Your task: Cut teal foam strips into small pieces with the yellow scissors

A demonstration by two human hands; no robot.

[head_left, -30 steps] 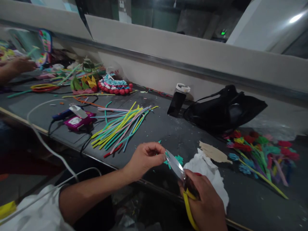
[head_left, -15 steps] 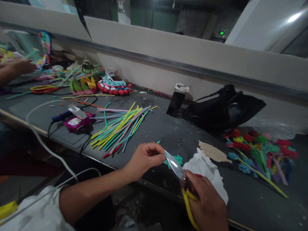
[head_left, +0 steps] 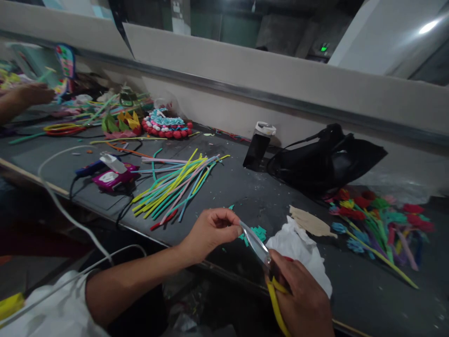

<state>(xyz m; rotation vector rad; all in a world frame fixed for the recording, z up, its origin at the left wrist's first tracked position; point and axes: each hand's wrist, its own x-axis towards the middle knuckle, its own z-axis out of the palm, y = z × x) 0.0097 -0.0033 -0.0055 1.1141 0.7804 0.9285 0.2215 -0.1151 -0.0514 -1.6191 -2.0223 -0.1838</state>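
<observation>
My right hand (head_left: 301, 299) grips yellow-handled scissors (head_left: 257, 245) at the near edge of the dark table (head_left: 245, 187). The blades point up and left toward my left hand (head_left: 210, 231). That hand is closed in a pinch on a small teal foam piece (head_left: 242, 229) right at the blade tips. More teal foam scraps (head_left: 260, 232) lie on the table just behind the blades. A crumpled white bag (head_left: 298, 252) lies beside my right hand.
A bundle of coloured foam sticks (head_left: 175, 182) lies centre-left. A pink glue gun (head_left: 112, 177) with cables sits left. A bottle (head_left: 258, 145) and black bag (head_left: 326, 159) stand at the back. Finished foam flowers (head_left: 379, 224) lie right. Another person's hand (head_left: 31, 93) works far left.
Almost nothing has changed; my hands and the scissors hold nearly the same place, with the blades shifted very slightly.
</observation>
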